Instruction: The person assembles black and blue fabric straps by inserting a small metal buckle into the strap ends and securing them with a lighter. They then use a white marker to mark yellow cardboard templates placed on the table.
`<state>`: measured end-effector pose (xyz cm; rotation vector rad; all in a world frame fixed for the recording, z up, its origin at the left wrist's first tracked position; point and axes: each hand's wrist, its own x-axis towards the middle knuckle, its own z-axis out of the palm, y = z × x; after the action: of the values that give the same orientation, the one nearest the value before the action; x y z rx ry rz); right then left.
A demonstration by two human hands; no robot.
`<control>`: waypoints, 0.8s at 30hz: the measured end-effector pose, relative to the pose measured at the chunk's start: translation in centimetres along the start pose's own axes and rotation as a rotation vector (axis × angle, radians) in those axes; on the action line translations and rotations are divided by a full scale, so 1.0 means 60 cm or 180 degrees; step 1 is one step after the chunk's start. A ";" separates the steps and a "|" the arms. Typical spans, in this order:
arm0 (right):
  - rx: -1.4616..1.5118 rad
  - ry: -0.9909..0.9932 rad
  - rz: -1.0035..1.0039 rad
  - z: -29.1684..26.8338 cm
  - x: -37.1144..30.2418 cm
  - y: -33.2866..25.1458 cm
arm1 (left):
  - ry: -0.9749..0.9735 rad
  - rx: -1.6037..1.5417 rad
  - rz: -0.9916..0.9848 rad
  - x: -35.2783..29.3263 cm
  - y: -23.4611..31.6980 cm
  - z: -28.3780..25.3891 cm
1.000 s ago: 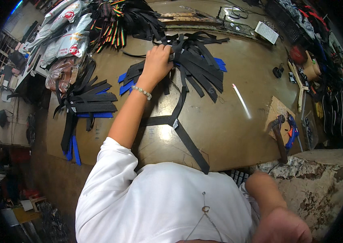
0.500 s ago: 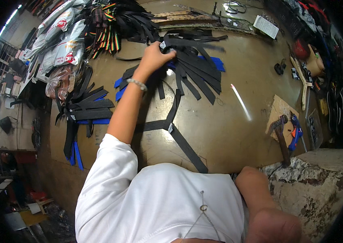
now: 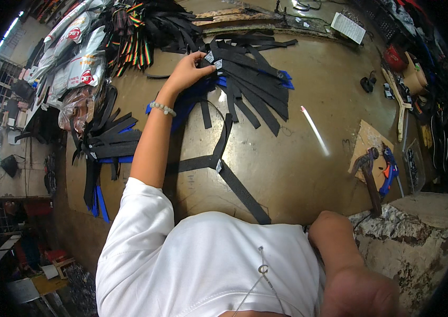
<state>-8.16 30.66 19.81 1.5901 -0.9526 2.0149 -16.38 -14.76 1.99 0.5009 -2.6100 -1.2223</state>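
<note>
My left hand [image 3: 187,74], with a beaded bracelet at the wrist, is at the far middle of the table. Its thumb and fingers pinch the left end of a fanned pile of black webbing straps [image 3: 255,87], beside small white labels. Blue straps [image 3: 285,79] show from under the pile. Closer to me, a Y-shaped black strap piece [image 3: 216,161] with a white label lies flat on the table [image 3: 287,174]. At the lower right my right hand [image 3: 361,293] hangs low, off the table; its fingers are not visible.
Another bundle of black and blue straps [image 3: 110,145] lies at the left, below white plastic packages [image 3: 78,68]. Striped and black straps [image 3: 136,39] heap at the back. To the right are a white pen [image 3: 315,130], a hammer [image 3: 369,179] and a blue-orange tool [image 3: 390,169].
My left hand has shifted slightly left and down. A strap that curved up by my fingers now lies flatter on the pile, and more white labels show. My right hand remains low.
</note>
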 end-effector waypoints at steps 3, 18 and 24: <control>0.0359 -0.0201 0.0004 -0.011 -0.002 0.005 | 0.0069 0.0157 0.0223 0.001 -0.003 0.004; 0.0080 0.0504 -0.1502 -0.010 -0.034 0.041 | 0.0606 0.1312 0.1074 -0.018 0.091 -0.030; -0.0818 -0.1043 0.1200 0.017 -0.081 0.186 | 0.1400 0.1198 0.1211 -0.043 0.220 -0.130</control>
<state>-13.69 22.75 12.37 1.7227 -1.6710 1.7836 -14.21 -11.29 16.99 0.2715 -2.3946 -0.4435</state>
